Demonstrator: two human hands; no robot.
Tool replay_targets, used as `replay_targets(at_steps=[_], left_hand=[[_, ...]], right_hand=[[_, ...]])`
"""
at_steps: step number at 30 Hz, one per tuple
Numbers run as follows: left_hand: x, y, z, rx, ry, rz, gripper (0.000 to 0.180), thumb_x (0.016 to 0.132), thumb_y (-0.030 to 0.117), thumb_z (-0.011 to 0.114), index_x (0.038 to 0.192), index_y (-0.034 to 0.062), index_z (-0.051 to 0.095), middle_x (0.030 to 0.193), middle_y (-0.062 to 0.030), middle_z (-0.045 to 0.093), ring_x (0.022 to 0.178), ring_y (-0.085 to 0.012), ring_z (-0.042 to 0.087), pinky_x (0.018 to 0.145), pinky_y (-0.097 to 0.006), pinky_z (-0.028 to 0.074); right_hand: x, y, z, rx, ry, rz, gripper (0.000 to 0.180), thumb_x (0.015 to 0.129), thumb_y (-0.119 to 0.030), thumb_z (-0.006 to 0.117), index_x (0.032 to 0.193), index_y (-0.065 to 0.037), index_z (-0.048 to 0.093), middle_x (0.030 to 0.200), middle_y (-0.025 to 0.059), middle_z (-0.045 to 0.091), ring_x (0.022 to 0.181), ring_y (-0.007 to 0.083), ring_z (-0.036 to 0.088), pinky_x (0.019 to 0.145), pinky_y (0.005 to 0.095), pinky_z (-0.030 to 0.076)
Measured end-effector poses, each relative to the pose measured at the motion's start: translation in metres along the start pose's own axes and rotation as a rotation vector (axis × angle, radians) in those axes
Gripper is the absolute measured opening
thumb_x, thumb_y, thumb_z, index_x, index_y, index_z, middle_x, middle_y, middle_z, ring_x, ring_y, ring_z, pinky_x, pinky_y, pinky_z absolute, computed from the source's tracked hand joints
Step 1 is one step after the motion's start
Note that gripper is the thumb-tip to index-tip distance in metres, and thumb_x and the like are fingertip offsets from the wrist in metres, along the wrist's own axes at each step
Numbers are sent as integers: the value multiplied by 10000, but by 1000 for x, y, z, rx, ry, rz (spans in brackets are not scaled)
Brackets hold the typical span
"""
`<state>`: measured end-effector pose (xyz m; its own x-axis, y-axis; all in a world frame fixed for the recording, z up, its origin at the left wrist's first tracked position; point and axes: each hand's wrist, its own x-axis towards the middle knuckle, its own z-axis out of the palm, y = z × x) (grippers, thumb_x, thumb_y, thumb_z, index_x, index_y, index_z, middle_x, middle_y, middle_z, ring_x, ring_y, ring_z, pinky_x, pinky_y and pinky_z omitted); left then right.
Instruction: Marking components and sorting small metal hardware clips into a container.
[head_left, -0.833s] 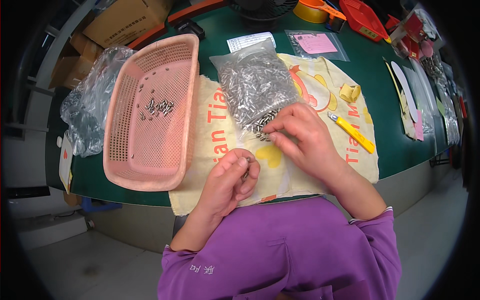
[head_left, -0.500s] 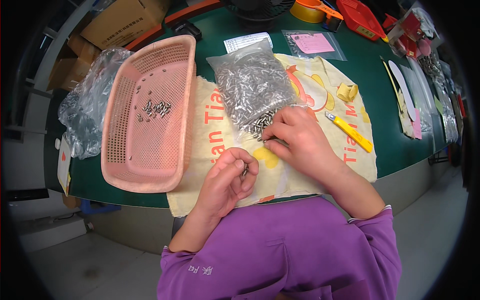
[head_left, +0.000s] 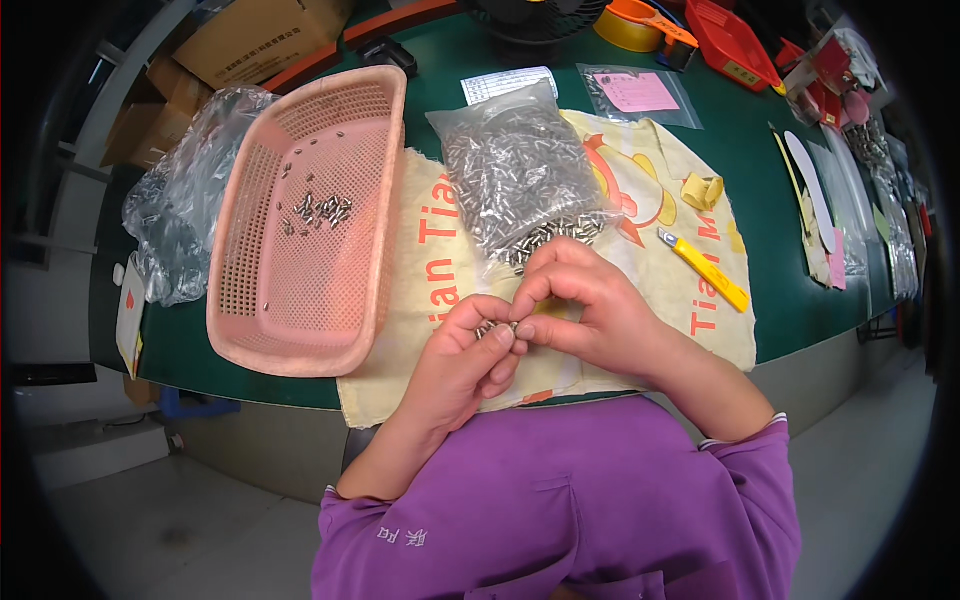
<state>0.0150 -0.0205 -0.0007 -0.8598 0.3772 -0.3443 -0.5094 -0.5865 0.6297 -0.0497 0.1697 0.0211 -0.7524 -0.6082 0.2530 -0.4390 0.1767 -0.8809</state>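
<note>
My left hand (head_left: 468,350) is curled around several small metal pins (head_left: 487,328), which show between thumb and forefinger. Against its fingertips, my right hand (head_left: 582,305) pinches with thumb and forefinger at one small metal pin (head_left: 518,327), mostly covered by the fingers. Just beyond the hands, a clear plastic bag (head_left: 515,165) full of such metal pins lies on a cream printed cloth, its near end open with loose pins (head_left: 560,232) showing. To the left stands a pink perforated basket (head_left: 345,345) with a small heap of pins (head_left: 320,212) and a few scattered ones.
A yellow utility knife (head_left: 705,270) lies on the cloth (head_left: 440,270) at right, near a crumpled yellow scrap (head_left: 702,191). Crumpled clear plastic (head_left: 180,220) sits left of the basket. A labelled bag (head_left: 640,93), red tray (head_left: 733,45) and black fan (head_left: 535,20) stand at the back.
My right hand has come from the bag's open end, nearer and to the left, to meet my left hand. The left hand stays in nearly the same place.
</note>
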Motion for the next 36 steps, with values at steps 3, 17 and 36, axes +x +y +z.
replay_targets(at_steps=[3, 17, 36], left_hand=[[0, 0, -1, -20, -7, 3, 140, 969, 110, 525, 1100, 72, 493, 877, -65, 593, 574, -65, 427, 468, -194, 320], [1, 5, 5, -16, 20, 11, 127, 985, 197, 471, 1002, 72, 484, 860, -78, 524, 554, -78, 399, 427, -182, 313], [1, 4, 5, 20, 41, -1, 133, 970, 144, 475, 1080, 70, 472, 912, -73, 532, 605, -80, 423, 466, -196, 322]], right_hand=[[-1, 0, 0, 67, -10, 45, 161, 767, -76, 751, 900, -78, 660, 975, 41, 539, 949, 180, 543, 815, 298, 453], [1, 9, -7, -310, 242, 32, 119, 778, -91, 701, 891, -81, 664, 897, 58, 575, 866, 245, 586, 710, 353, 485], [3, 2, -3, -409, 133, -165, 165, 720, -112, 733, 854, -94, 639, 895, 53, 552, 898, 261, 537, 782, 374, 450]])
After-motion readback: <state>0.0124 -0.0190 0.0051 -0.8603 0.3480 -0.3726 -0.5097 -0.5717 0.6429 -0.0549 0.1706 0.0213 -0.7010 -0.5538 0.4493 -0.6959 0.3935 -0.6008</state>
